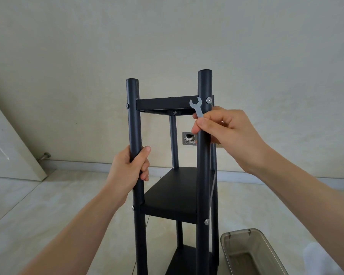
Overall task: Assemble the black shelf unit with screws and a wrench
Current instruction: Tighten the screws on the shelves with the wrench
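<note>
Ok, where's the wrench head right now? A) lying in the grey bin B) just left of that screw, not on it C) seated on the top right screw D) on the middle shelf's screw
B: the wrench, pinched by the right hand, has its open head beside the top right screw, not around it.

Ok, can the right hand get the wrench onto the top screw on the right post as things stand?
Probably yes. The right hand pinches the wrench with its open end up, just left of the top screw on the right post. Nothing lies between them.
</note>
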